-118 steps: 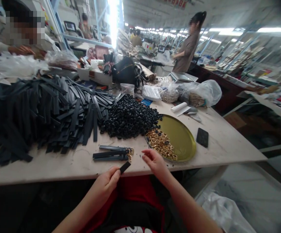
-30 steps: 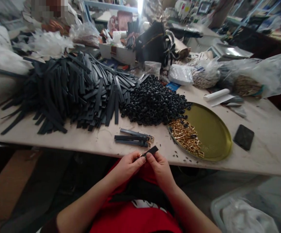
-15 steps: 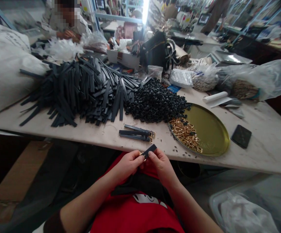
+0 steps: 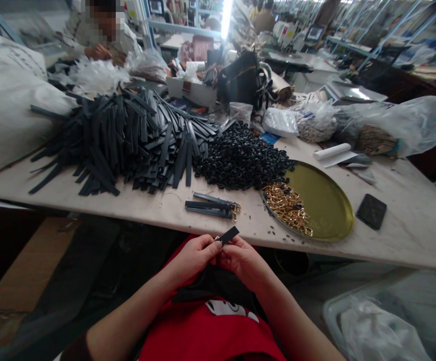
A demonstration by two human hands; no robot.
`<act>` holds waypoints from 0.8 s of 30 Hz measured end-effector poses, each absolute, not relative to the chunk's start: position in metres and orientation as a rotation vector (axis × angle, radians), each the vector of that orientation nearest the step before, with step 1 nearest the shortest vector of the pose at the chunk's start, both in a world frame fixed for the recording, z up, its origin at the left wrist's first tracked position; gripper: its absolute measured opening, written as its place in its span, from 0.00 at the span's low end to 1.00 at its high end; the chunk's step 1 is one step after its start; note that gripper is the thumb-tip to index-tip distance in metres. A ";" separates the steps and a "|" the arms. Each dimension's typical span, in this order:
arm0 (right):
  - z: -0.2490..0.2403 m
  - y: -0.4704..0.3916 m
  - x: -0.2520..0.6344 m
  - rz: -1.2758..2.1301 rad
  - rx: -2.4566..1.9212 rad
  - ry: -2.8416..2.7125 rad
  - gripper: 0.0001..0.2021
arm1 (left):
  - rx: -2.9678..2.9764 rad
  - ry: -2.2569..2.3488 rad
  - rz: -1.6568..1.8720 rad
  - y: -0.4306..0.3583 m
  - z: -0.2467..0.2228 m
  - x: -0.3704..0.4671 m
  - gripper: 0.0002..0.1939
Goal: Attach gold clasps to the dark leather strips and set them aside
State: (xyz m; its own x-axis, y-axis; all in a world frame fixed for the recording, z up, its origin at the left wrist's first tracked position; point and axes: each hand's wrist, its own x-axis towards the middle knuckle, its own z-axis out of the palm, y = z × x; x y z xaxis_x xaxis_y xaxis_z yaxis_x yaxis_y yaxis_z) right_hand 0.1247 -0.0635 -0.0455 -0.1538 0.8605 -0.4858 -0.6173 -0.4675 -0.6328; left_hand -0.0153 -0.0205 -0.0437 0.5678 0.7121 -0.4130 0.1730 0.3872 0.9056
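Strips [image 4: 135,135] are lying heaped across the tabletop's left half, and at its front edge the left hand [image 4: 195,253] is pinching a strap [image 4: 230,234] — probably to steady it. Just inside that edge, buckled straps [image 4: 210,205] are lying together, seemingly kept apart from the heap, while the right hand [image 4: 244,258] is curling beneath the strap, its grip hidden. Farther right, loops [image 4: 240,160] are sitting heaped and buckles [image 4: 287,208] are filling a tray's [image 4: 328,200] left side — likely for easy reach.
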 end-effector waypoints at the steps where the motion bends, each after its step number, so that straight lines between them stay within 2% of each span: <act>1: -0.047 -0.063 0.124 1.805 -1.030 -0.347 0.11 | 1.138 0.931 0.429 -0.020 -0.045 -0.015 0.14; 4: -0.050 -0.064 0.123 1.712 -1.139 -0.442 0.10 | 1.133 0.928 0.437 -0.018 -0.050 -0.013 0.13; 9: -0.052 -0.069 0.126 1.049 -1.497 -1.180 0.04 | 1.282 1.025 0.404 -0.015 -0.046 -0.012 0.13; 11: -0.054 -0.067 0.130 0.889 -1.561 -1.379 0.04 | 1.439 1.101 0.374 -0.013 -0.040 -0.011 0.14; 13: -0.056 -0.062 0.135 0.924 -1.579 -1.368 0.05 | 1.531 1.116 0.328 -0.011 -0.034 -0.011 0.14; 17: -0.056 -0.047 0.143 1.213 -1.536 -1.239 0.07 | 1.453 1.012 0.267 0.003 -0.033 -0.011 0.16; 24: -0.046 -0.015 0.156 1.067 -1.627 -1.480 0.08 | 1.433 1.039 0.286 0.036 -0.048 0.001 0.18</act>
